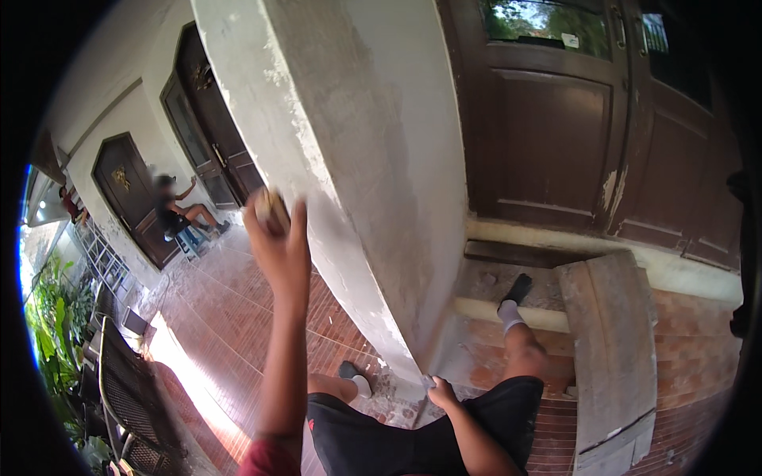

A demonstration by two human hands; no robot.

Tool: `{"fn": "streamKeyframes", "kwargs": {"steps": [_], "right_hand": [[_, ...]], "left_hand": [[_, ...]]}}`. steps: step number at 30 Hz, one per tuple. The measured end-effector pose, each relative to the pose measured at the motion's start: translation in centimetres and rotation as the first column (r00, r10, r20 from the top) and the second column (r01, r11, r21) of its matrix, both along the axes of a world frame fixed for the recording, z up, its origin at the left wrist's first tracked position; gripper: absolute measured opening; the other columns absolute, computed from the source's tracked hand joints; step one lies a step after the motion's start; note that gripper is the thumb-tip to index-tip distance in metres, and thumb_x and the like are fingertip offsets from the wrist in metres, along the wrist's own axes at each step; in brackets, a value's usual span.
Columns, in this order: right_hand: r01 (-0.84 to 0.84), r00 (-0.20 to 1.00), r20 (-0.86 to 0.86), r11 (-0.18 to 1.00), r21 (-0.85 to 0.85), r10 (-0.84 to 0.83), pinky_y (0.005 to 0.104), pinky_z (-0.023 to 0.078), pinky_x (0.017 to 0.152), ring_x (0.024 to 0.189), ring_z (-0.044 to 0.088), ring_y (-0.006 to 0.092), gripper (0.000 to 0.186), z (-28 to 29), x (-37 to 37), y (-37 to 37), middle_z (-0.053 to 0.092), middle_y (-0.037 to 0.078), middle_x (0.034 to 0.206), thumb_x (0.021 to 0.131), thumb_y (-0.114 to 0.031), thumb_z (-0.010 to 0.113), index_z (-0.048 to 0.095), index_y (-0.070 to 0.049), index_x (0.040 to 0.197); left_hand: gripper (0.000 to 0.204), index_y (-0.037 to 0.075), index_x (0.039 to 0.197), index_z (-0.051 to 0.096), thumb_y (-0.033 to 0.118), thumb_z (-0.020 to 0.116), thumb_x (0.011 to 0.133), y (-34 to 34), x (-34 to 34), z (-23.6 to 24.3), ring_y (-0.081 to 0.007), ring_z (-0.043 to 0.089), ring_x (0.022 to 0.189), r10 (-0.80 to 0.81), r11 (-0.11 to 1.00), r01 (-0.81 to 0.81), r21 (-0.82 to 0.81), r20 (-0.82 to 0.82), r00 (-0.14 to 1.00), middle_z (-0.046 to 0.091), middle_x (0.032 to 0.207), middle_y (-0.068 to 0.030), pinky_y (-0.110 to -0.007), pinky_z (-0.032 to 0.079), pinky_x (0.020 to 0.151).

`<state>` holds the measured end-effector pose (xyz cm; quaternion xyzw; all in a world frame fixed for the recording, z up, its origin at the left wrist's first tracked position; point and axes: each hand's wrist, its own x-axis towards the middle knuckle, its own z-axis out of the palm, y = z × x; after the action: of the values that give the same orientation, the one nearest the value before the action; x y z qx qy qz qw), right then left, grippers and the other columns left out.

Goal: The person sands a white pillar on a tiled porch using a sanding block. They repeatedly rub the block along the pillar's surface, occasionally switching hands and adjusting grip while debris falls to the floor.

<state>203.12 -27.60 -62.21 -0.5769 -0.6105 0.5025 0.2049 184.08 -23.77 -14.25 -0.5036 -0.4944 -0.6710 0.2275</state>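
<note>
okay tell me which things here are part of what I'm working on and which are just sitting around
In use:
- left hand, raised, gripping a small tan sanding block or pad against the white pillar
- right hand, resting at the pillar's base

Just lying about:
- grey board leaning on the step
- dark metal chair
- brown doors
- another person seated farther down the porch

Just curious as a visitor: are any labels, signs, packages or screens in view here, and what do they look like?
Sticker: small pale rectangle on the glass pane of the brown door, upper right.
Ornament: gold-coloured plaque on the dark arched door, far left; detail too small to tell.
No packages or screens.
</note>
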Motion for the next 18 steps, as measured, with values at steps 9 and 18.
{"fn": "streamKeyframes", "kwargs": {"steps": [9,18], "right_hand": [[0.032,0.998,0.047,0.998,0.049,-0.034,0.0438,0.045,0.089,0.106,0.058,0.0402,0.033,-1.2,0.2,-0.7,0.063,0.025,0.106,0.085,-0.022,0.049,0.061,-0.002,0.108],[-0.024,0.998,0.059,1.000,-0.020,0.025,0.0440,0.044,0.092,0.110,0.056,0.0408,0.036,0.4,0.8,-1.1,0.061,0.026,0.113,0.087,-0.024,0.049,0.058,-0.002,0.114]], "left_hand": [[0.080,-0.001,0.118,0.047,0.041,0.087,0.062,0.7,2.4,7.6,-0.0315,0.064,0.089,0.148,0.971,-0.155,-0.182,-0.052,0.988,0.064,0.097,-0.0187,-0.039,0.050,0.079],[0.077,-0.001,0.119,0.046,0.040,0.085,0.066,0.6,1.7,6.0,-0.0319,0.064,0.095,0.144,0.964,-0.157,-0.213,-0.072,0.987,0.062,0.105,-0.0194,-0.039,0.050,0.080]]}}
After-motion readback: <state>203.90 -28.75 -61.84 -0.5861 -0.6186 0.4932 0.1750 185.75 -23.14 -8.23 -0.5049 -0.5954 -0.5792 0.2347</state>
